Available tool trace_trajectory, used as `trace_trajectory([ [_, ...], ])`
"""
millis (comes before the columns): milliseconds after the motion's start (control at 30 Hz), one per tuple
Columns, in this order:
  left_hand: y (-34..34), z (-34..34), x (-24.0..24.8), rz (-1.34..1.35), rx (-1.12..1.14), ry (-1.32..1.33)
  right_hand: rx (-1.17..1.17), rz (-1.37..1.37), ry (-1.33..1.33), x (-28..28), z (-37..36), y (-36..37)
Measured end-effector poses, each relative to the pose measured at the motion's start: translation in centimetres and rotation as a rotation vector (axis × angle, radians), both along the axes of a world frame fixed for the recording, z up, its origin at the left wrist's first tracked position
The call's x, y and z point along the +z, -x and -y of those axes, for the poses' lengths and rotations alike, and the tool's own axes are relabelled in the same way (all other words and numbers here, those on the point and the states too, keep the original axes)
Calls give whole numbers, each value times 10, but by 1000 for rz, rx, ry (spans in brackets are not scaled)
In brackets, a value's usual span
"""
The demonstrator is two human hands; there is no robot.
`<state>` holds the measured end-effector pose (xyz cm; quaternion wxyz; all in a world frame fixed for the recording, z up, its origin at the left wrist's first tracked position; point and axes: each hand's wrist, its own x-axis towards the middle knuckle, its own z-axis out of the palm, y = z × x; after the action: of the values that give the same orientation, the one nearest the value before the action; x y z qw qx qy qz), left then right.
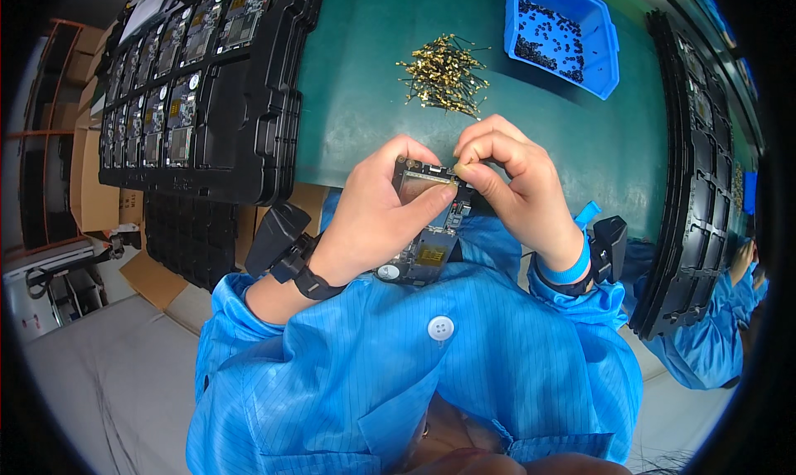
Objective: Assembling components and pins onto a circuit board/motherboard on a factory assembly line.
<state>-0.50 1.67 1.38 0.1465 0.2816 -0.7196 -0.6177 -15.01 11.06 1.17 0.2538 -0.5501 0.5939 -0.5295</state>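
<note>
Blue smock sleeves fill my lower view. Left hand grips circuit board near my chest, fingers wrapped round its edge, long axis running away from me. Right hand pinches shut at board's top right corner; what's pinched, can't tell. Green table beyond holds gold pins pile, blue bin, black trays.

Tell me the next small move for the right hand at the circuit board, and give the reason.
Probably press the pinched piece down onto the top edge of the circuit board. The right hand has its fingertips closed together right at that edge, though what they hold is too small to see, and the left hand grips the board with its thumb across the face, steadying it above the green table.
</note>
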Motion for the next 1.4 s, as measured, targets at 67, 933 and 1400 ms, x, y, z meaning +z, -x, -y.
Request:
trace_trajectory([
  [67, 0, -1, 1, -1, 7, -27, 0, -1, -1, 0, 0, 0],
  [933, 0, 0, 5, 10, 25, -58, -1, -32, 24, 2, 1, 2],
  [1400, 1, -2, 13, -9, 13, -183, -4, -34, 31, 3, 1, 1],
])
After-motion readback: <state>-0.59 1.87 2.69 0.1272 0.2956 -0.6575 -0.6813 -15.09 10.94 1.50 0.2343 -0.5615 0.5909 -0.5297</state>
